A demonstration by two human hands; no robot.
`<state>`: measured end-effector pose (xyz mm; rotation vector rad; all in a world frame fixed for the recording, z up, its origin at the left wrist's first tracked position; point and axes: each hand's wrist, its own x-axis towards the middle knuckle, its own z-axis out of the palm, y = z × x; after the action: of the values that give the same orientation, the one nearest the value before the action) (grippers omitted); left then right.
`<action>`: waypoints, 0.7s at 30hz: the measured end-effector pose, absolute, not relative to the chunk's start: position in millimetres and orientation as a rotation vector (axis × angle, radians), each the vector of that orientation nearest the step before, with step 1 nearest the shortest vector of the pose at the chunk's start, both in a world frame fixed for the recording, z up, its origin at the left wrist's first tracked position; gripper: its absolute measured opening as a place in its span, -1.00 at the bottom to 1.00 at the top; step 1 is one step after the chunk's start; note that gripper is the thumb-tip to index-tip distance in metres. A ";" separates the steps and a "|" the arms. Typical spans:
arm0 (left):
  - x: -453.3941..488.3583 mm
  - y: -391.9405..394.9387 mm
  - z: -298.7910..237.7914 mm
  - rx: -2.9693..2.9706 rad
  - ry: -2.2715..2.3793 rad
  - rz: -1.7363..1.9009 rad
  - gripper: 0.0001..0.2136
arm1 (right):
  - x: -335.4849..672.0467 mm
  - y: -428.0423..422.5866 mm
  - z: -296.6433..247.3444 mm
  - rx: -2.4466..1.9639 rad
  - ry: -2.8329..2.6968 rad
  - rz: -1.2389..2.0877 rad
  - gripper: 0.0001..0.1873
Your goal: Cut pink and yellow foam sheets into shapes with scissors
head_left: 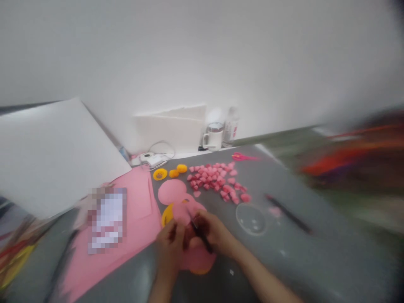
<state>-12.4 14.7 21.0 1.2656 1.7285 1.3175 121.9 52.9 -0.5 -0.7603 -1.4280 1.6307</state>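
My left hand (172, 237) is closed, pinching a pink paper circle (181, 211) above the table. Right beside it, my right hand (213, 230) is closed around a slim dark tool (204, 240) with a thin pointed tip against the paper; blur hides its exact kind. Under and around the hands lie more pink paper circles (198, 260) and a yellow round piece (167, 213). Another pink circle (172, 192) lies flat just beyond them. Past that is a heap of small folded pink paper pieces (212, 176).
Left are pink sheets (132, 198), a blurred-out phone-like object (109, 221) and a white board (59, 155). Yellow rolls (160, 174), a charger (154, 160), a mug (215, 136), a bottle (231, 127) and pink scissors (242, 157) stand behind. A clear dish (251, 219) and dark pen-like stick (288, 213) lie right.
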 end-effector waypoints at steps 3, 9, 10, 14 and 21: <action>-13.8 14.6 20.4 1.272 1.685 1.272 -0.63 | 126.3 57.0 -1.8 -0.743 -1.480 1.604 -0.50; -10.7 15.0 25.5 1.193 1.576 1.328 -0.62 | 130.7 57.2 0.1 -0.792 -1.553 1.584 -0.57; -9.9 14.9 27.1 1.179 1.570 1.343 -0.63 | 130.9 56.9 0.5 -0.797 -1.560 1.583 -0.57; -6.9 14.4 33.5 1.106 1.567 1.407 -0.63 | 131.4 58.1 -0.5 -0.803 -1.582 1.564 -0.56; -6.2 16.0 35.5 0.983 1.581 1.532 -0.63 | 134.5 59.3 1.8 -0.787 -1.572 1.627 -0.54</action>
<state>-6.2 16.0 35.5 0.9825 1.5806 1.5317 134.5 59.3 1.8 -0.7875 -1.5723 1.6269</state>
